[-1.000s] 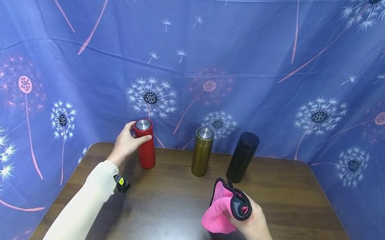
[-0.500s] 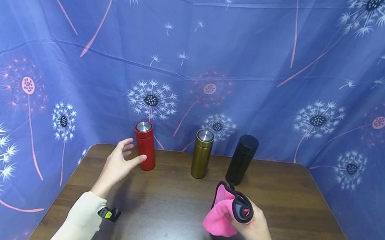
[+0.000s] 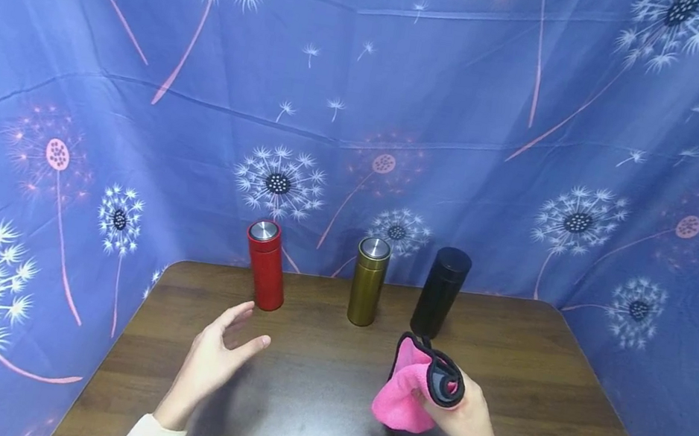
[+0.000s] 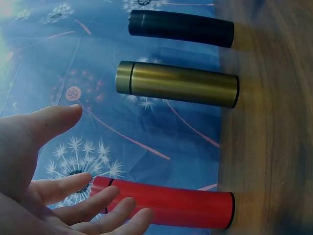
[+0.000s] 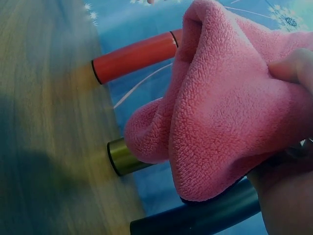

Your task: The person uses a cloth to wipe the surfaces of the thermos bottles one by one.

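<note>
In the head view a red thermos [image 3: 266, 269] with a steel-topped lid stands upright at the back left of the table. To its right are a gold thermos [image 3: 366, 285] and a black thermos [image 3: 439, 295], both upright. My left hand [image 3: 212, 363] hovers in front of the red thermos, fingers apart and holding nothing; the left wrist view shows its spread fingers [image 4: 105, 198] between that camera and the red thermos. With my right hand [image 3: 467, 416] I grip a bunched pink cloth [image 5: 220, 107] edged in black. In the right wrist view the cloth hides much of the gold thermos.
The brown wooden table [image 3: 296, 391] ends close behind the thermoses. A blue curtain [image 3: 473, 116] printed with dandelions hangs along its back and sides.
My left hand has let go of the red thermos and drawn back toward the near side. The thermos stays standing. The right hand keeps its grip on the pink cloth, almost unmoved.
</note>
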{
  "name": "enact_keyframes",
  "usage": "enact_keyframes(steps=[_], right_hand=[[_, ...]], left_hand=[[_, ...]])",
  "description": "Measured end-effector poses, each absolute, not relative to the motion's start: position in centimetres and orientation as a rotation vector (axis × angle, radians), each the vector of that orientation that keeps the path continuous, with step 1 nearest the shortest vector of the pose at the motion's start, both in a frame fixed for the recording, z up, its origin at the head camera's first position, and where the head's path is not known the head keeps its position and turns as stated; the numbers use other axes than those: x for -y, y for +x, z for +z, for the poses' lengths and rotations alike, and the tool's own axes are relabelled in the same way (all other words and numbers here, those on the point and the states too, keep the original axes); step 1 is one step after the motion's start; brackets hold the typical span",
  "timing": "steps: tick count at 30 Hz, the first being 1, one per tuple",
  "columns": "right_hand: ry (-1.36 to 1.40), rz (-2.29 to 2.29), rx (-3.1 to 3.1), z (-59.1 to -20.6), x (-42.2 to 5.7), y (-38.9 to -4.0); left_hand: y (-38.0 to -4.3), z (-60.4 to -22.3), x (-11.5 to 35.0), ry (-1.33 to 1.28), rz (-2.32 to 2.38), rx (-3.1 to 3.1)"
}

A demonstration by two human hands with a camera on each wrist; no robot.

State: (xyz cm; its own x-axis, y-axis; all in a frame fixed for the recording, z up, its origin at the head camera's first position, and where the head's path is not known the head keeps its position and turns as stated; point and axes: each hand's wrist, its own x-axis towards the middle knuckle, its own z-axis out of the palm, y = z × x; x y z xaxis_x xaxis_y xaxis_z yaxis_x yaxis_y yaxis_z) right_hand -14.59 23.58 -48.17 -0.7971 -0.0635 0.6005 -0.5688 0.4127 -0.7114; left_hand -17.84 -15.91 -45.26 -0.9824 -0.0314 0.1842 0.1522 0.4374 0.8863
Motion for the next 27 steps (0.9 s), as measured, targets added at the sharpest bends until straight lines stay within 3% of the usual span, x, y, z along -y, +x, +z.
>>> enact_keyframes(steps=[15,27], right_hand=[[0.498,1.506,2.182,-48.0,-23.8,-13.9],[0.481,1.460,2.215,-48.1,-24.0,-14.1]], left_hand=[[-17.0,-45.4,15.2,-0.104,-1.661,2.463],[-22.4,-42.2,12.8,-0.287,-1.620,2.401]])
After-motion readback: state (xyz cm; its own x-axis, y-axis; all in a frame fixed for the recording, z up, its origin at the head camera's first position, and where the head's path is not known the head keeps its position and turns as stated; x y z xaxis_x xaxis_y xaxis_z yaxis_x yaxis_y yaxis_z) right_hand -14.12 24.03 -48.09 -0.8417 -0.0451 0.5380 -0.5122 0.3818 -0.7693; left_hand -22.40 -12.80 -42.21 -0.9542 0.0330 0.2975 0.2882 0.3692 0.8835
